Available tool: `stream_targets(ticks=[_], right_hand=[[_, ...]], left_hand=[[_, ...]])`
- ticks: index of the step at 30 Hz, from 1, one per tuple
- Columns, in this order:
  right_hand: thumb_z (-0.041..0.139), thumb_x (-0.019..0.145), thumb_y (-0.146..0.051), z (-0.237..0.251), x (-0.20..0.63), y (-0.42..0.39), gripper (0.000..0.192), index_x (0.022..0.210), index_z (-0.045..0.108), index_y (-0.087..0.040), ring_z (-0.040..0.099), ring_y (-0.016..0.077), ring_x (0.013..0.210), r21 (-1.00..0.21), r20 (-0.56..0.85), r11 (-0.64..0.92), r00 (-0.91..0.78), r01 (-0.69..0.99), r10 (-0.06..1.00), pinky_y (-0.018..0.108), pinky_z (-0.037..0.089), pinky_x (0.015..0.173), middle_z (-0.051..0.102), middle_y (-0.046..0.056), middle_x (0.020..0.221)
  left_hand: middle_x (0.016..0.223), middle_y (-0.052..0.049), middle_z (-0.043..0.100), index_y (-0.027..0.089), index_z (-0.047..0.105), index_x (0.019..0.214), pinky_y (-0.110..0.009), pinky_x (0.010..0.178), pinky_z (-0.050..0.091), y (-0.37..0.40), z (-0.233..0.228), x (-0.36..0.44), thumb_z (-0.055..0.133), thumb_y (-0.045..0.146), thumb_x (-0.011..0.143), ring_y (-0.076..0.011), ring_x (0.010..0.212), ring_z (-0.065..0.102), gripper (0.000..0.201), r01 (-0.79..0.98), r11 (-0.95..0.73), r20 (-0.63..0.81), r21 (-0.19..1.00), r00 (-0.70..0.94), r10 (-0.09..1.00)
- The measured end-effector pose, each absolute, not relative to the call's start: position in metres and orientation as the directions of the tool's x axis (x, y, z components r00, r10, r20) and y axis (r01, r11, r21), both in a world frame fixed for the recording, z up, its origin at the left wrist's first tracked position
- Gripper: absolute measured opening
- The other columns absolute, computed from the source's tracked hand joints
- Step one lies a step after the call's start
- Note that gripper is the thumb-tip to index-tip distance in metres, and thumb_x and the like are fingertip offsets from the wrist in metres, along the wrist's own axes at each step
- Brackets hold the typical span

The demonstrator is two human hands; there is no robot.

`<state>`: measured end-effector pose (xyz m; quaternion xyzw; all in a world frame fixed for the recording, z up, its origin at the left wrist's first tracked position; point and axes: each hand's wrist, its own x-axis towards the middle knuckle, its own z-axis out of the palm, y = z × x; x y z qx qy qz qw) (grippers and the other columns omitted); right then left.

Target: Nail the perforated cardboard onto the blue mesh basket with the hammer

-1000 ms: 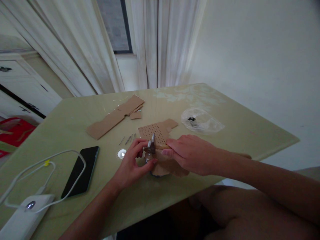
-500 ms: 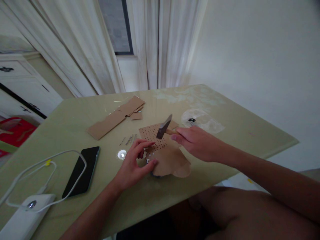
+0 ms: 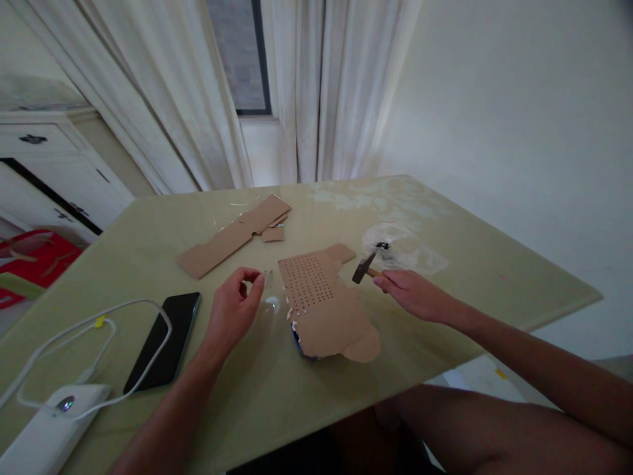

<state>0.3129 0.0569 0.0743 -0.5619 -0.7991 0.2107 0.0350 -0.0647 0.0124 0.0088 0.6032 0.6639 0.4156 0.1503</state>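
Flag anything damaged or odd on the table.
The dotted cardboard near the middle: its lower left edge looks ragged, with small white bits along it and something blue showing beneath. The bits are too small to identify.

The dotted cardboard point(image 3: 336, 323) is brown, patterned over its upper part with close, regular rows of small black dots; white flecks point(image 3: 294, 326) mark its left edge and dark blue shows underneath. The hammer point(image 3: 364, 269) pairs a dark grey head with a tan handle. Plain brown covers the cardboard strip point(image 3: 227, 237). The tabletop point(image 3: 247, 402) is pale yellow-green, with whitish patches toward its far side. Black bits point(image 3: 382, 245) show against the clear, whitish plastic bag point(image 3: 420, 256). The phone point(image 3: 161, 346) is black, the cable point(image 3: 133, 301) white with a yellow tag point(image 3: 100, 321).
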Motion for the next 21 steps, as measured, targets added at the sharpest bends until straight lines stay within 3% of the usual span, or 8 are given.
stream_targets(ticks=[3, 5, 7, 11, 21], right_hand=[[0.034, 0.112, -0.051, 0.066, 0.321, 0.055, 0.044, 0.080, 0.049, -0.025, 0.064, 0.0255, 0.082, -0.413, -0.186, 0.333, -0.436, 0.848, 0.880, 0.040, 0.047, 0.082, 0.064, 0.006, 0.081], [0.032, 0.111, -0.054, 0.059, 0.325, 0.055, 0.045, 0.080, 0.048, -0.026, 0.064, 0.0258, 0.082, -0.421, -0.205, 0.341, -0.454, 0.841, 0.867, 0.041, 0.048, 0.082, 0.064, 0.007, 0.081], [0.031, 0.110, -0.056, 0.050, 0.329, 0.056, 0.046, 0.081, 0.049, -0.026, 0.065, 0.0265, 0.082, -0.414, -0.235, 0.342, -0.462, 0.844, 0.855, 0.042, 0.048, 0.082, 0.065, 0.008, 0.081], [0.028, 0.110, -0.059, 0.038, 0.333, 0.058, 0.049, 0.084, 0.053, -0.025, 0.067, 0.0285, 0.085, -0.406, -0.266, 0.342, -0.468, 0.847, 0.843, 0.044, 0.049, 0.084, 0.069, 0.011, 0.086], [0.028, 0.113, -0.055, 0.035, 0.331, 0.056, 0.050, 0.094, 0.061, -0.023, 0.071, 0.0309, 0.091, -0.361, -0.278, 0.340, -0.448, 0.868, 0.850, 0.045, 0.051, 0.089, 0.073, 0.014, 0.092]], left_hand=[[0.104, -0.014, 0.077, 0.018, 0.076, 0.105, -0.044, 0.084, 0.053, 0.020, 0.001, -0.083, 0.057, 0.037, 0.101, -0.0315, 0.091, 0.070, 0.027, 0.875, -0.036, 0.388, 0.482, -0.176, 0.905], [0.119, -0.019, 0.076, 0.015, 0.077, 0.115, -0.050, 0.099, 0.052, 0.021, -0.003, -0.091, 0.052, 0.032, 0.102, -0.0383, 0.112, 0.069, 0.033, 0.952, 0.038, 0.382, 0.305, -0.158, 0.911], [0.124, -0.019, 0.074, 0.015, 0.076, 0.124, -0.050, 0.105, 0.051, 0.022, -0.007, -0.094, 0.049, 0.030, 0.103, -0.0392, 0.120, 0.067, 0.038, 0.974, 0.110, 0.316, 0.197, -0.169, 0.934], [0.124, -0.017, 0.075, 0.014, 0.075, 0.126, -0.046, 0.104, 0.054, 0.024, -0.011, -0.091, 0.046, 0.031, 0.107, -0.0355, 0.116, 0.070, 0.039, 0.978, 0.143, 0.181, 0.151, -0.169, 0.969], [0.116, -0.015, 0.080, 0.015, 0.075, 0.119, -0.041, 0.094, 0.055, 0.026, -0.006, -0.089, 0.048, 0.027, 0.109, -0.0336, 0.112, 0.075, 0.031, 0.968, 0.185, 0.104, 0.170, -0.205, 0.973]])
